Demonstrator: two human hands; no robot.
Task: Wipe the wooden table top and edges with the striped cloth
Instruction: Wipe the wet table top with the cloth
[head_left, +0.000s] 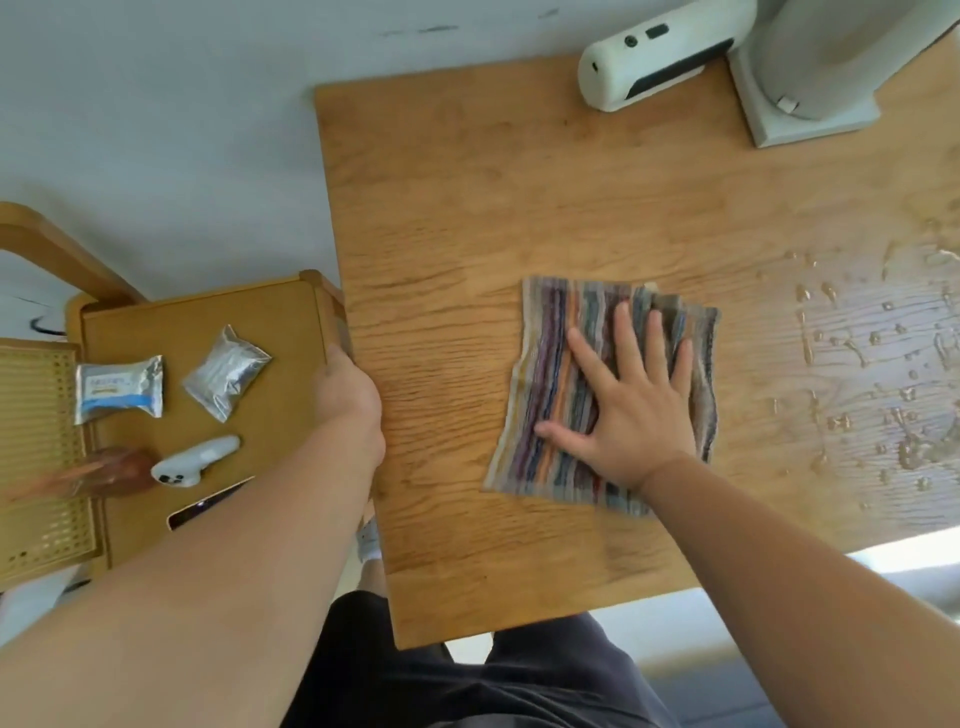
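Observation:
The striped cloth (550, 395) lies folded flat near the middle of the wooden table (467, 218). My right hand (631, 395) presses on it, palm down, fingers spread. Water droplets (883, 364) cover the table's right part, beyond the cloth. My left hand (345, 395) grips the table's left edge, next to the corner of a lower side table (270, 322); its fingertips are hidden below the edge.
A white device (654, 57) and a white stand base (810, 104) sit at the table's far side. The side table holds two foil packets (226, 371), a white controller (195, 462), a phone (208, 509) and a brown object (119, 470). A cane-seat chair (36, 441) stands at the left.

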